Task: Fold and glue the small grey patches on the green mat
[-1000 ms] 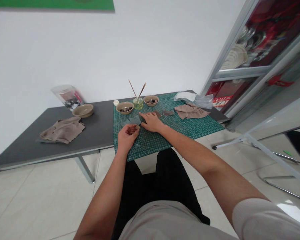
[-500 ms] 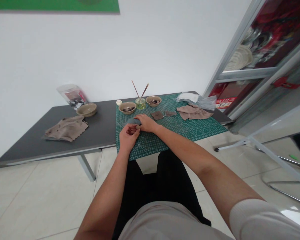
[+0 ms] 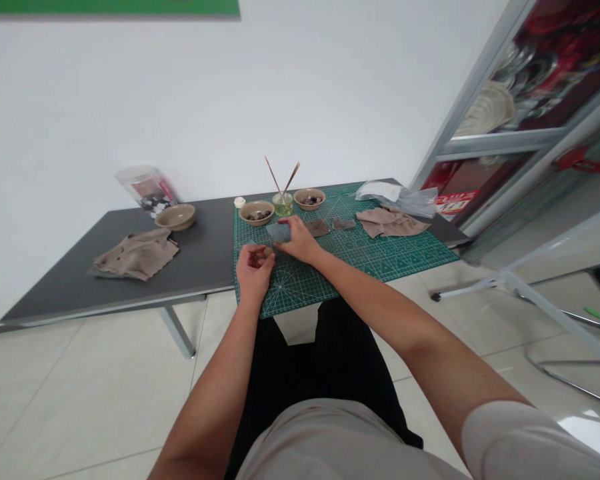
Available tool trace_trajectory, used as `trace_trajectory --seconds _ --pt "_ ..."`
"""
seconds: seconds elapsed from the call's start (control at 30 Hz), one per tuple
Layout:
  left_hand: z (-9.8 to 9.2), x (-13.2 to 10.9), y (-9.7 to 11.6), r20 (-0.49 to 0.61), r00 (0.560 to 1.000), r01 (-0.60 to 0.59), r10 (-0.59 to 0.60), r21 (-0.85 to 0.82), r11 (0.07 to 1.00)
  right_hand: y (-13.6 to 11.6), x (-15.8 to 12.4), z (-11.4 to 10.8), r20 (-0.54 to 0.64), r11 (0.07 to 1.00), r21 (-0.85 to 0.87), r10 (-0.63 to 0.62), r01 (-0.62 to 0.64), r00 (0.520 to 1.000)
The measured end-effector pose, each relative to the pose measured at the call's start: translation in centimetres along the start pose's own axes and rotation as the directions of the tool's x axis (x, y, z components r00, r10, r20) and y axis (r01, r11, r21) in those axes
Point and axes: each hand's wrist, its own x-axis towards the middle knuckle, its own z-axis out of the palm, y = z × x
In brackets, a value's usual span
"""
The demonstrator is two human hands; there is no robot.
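Over the green cutting mat (image 3: 340,263), my right hand (image 3: 303,241) pinches a small grey-blue sheet of sandpaper (image 3: 279,232). To its lower left, my left hand (image 3: 254,270) is closed, its fingertips round a small brownish stone-like piece (image 3: 268,252) that they partly cover. The two hands are slightly apart. Just beyond them stands a bowl (image 3: 257,213) of small dark pieces. A brown sheet (image 3: 318,228) and a second brown sheet (image 3: 343,224) lie flat to the right of my right hand.
A glass jar (image 3: 283,205) of yellowish liquid holds two brushes, beside another bowl (image 3: 309,199) of pieces. Brown cloths lie right (image 3: 390,222) and left (image 3: 136,255). An empty bowl (image 3: 175,217) and a clear tub (image 3: 147,190) stand at left. A plastic bag (image 3: 397,197) lies at the back right.
My right hand has drawn the grey sandpaper away from the small piece, up and to the right. My left hand keeps hold of the piece, and the two hands have parted.
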Motion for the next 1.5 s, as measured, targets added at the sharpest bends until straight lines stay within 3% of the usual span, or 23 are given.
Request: trace_trajectory --seconds 0.2,0.3,0.53,0.77,0.9,1.27,1.5 --pt "0.3 0.5 -0.3 0.031 0.998 0.046 -0.048 0.045 0.998 -0.8 -3.5 -1.9 -0.201 0.987 0.103 0.143 -0.124 0.969" --pt "0.4 0.7 -0.5 0.06 0.996 0.063 -0.07 0.116 0.991 -1.7 -4.5 -1.5 -0.232 0.995 0.063 0.084 -0.072 0.969" --pt "0.3 0.7 -0.3 0.049 0.995 0.079 -0.088 0.17 0.982 -2.7 -5.6 -0.2 -0.032 0.992 -0.096 -0.089 0.086 0.995" --pt "0.4 0.2 -0.1 0.059 0.998 -0.048 0.026 0.409 0.911 -2.6 -5.9 -0.2 0.094 0.953 -0.21 -0.201 0.217 0.975" --pt "0.3 0.1 -0.2 -0.017 1.0 0.01 -0.004 0.346 0.938 -2.7 -6.0 -0.4 0.104 0.955 -0.235 -0.161 0.182 0.981" --pt "0.3 0.2 -0.5 -0.03 0.998 0.055 -0.049 0.295 0.954 -3.0 -6.1 -0.5 0.156 0.938 -0.283 -0.161 0.2 0.975" --pt "0.5 0.3 -0.9 -0.015 0.998 0.061 -0.061 0.046 0.997 -3.4 -5.8 -0.8 0.138 0.947 -0.315 -0.022 0.065 0.99"
